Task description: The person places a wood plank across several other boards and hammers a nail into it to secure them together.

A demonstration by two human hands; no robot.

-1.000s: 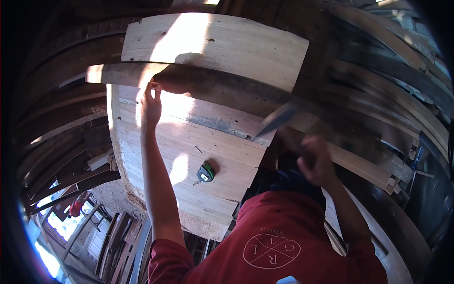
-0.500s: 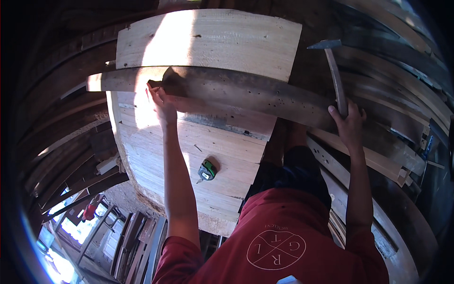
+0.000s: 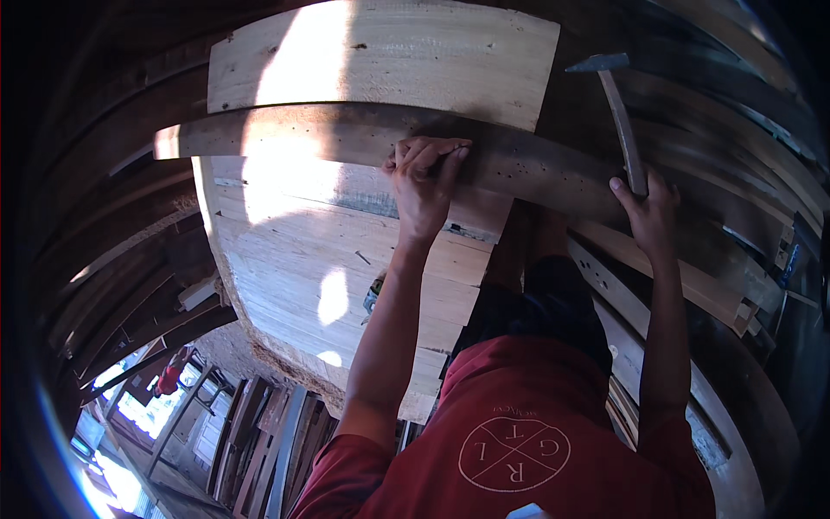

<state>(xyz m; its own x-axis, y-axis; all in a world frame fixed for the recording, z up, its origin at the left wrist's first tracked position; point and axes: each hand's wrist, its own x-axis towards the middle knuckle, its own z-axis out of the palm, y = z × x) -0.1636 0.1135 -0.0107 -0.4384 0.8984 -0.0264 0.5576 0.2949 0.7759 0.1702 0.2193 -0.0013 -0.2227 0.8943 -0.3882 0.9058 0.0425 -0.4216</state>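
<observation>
My right hand (image 3: 650, 212) grips the lower handle of a hammer (image 3: 621, 121), which stands head up past the right part of a long dark board (image 3: 553, 173). The board has several small holes and lies across pale wooden planks (image 3: 294, 203). On the board's middle rests my left hand (image 3: 424, 182), thumb and forefinger pinched together; what is between them is too small to make out. A nail (image 3: 362, 257) lies loose on the planks. Close by, a green and black tape measure (image 3: 373, 292) is partly covered by my left forearm.
A wide pale board (image 3: 441, 60) lies beyond the dark one. Stacked timber (image 3: 692, 268) fills the right side, and more beams (image 3: 130, 233) lie to the left. Far off at lower left is a person in red (image 3: 170, 376).
My left hand has moved right along the dark board, from its sunlit left part to the middle. My forearm now covers part of the tape measure. My right hand still holds the hammer.
</observation>
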